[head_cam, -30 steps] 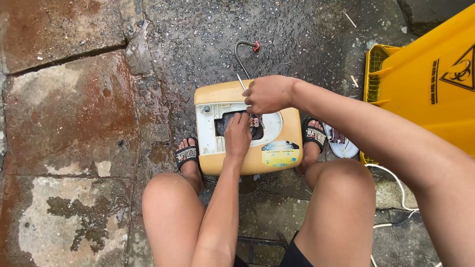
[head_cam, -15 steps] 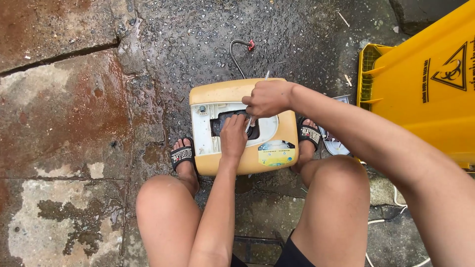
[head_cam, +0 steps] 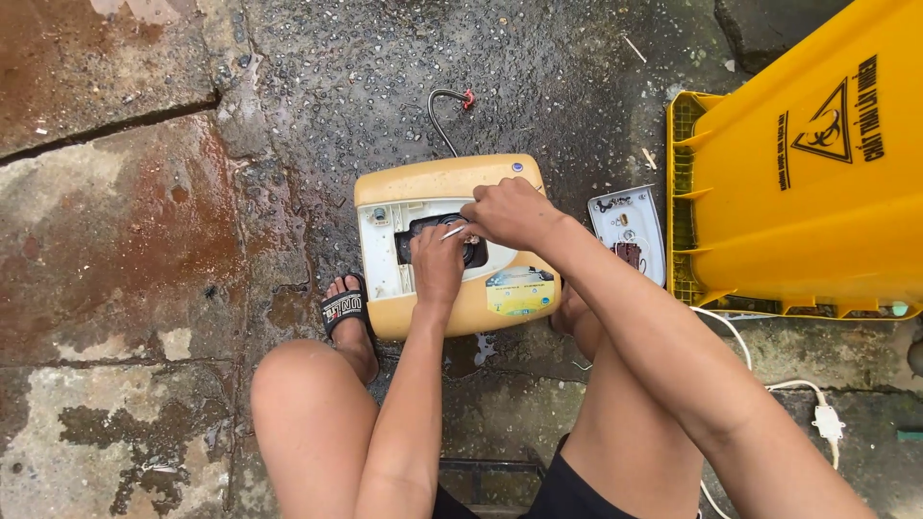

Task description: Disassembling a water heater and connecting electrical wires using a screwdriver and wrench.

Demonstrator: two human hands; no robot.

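From the head view, the yellow appliance (head_cam: 452,245) lay on the wet pavement (head_cam: 144,240) between the person's feet, as a second before. The right hand (head_cam: 510,211) had drawn nearer the dark opening (head_cam: 442,245), its grip closed on a thin metal tool (head_cam: 454,232), so the work inside seemed to go on. The left hand (head_cam: 437,264) rested on the opening's edge; its grip I could not tell. The tool's tip was hidden, the parts inside too dark to read.
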